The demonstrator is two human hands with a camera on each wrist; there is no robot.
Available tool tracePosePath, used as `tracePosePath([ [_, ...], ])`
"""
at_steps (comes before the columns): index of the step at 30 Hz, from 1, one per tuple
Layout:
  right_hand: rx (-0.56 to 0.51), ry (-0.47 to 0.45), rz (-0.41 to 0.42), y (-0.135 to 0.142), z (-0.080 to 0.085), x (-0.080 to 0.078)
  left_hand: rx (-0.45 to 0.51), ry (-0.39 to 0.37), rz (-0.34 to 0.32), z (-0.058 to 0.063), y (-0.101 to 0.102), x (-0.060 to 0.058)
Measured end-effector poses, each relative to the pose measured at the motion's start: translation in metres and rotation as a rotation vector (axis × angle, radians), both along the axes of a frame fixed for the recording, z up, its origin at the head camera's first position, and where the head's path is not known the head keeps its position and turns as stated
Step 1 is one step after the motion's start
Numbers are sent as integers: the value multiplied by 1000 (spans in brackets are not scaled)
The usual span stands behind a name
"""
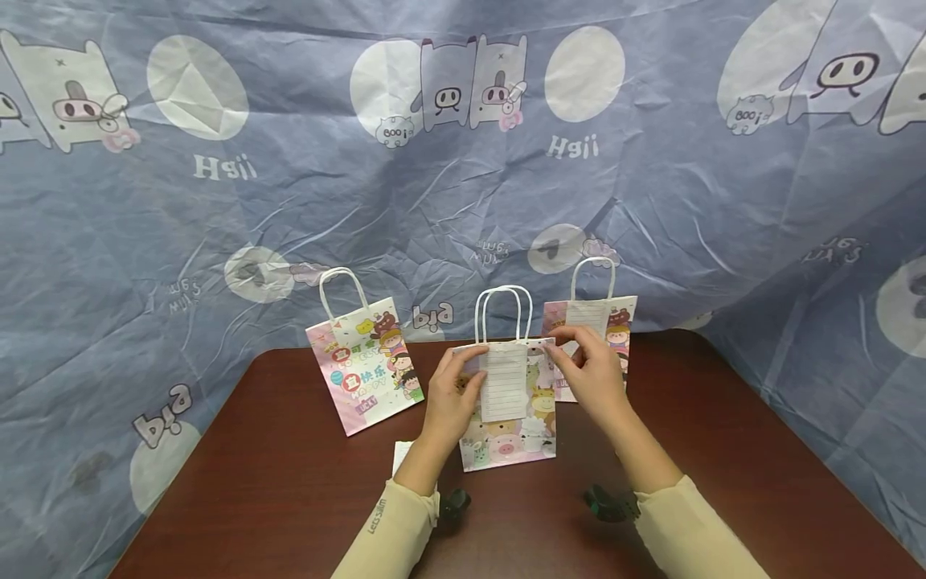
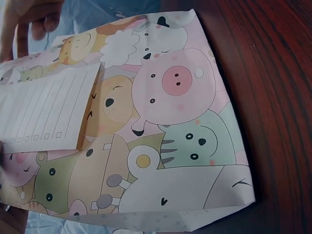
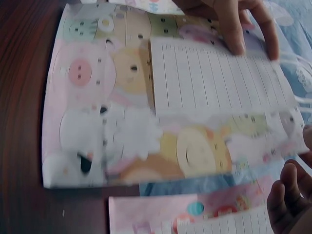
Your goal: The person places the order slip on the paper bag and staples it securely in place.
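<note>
The left hand point(image 1: 454, 394) and right hand point(image 1: 589, 366) frame a paper gift bag printed with pastel cartoon animals point(image 1: 506, 446) and fitted with white looped handles point(image 1: 530, 310); the bag is directly between them, front towards the head camera. Flat against its front, below the handles, is a white rectangular lined paper pad point(image 1: 504, 394). The left hand's thumb and index finger stand apart, their tips at the pad's left edge; whether they pinch it or merely press there, the pictures do not tell. The right hand's thumb and index finger are brought together on the bag's upper right corner, pinching it, with the other fingers loosely bent in the right wrist view. Behind the right hand is a pink paper gift bag with cartoon figures point(image 1: 620, 342), which also bears a white lined sheet point(image 1: 587, 312) on its front. A white and pink paper gift bag with colourful lettering point(image 1: 362, 366) leans at the left, well apart from the hands. The insides of all three are hidden. A white piece of paper point(image 1: 401, 455) shows beside the left wrist on the dark red-brown wooden table point(image 1: 289, 482).
</note>
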State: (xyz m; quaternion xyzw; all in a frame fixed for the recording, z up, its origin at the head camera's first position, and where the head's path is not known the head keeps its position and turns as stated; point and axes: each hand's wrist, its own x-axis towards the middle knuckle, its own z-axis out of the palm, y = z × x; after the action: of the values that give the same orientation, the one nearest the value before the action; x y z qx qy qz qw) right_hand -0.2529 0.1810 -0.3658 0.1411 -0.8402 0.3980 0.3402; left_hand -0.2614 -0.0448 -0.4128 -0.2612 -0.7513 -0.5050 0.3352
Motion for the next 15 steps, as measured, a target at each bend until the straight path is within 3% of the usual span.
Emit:
tracePosePath([
  [15,60,-46,-93,64,-22,24,47,-3,-41,0,2,1],
])
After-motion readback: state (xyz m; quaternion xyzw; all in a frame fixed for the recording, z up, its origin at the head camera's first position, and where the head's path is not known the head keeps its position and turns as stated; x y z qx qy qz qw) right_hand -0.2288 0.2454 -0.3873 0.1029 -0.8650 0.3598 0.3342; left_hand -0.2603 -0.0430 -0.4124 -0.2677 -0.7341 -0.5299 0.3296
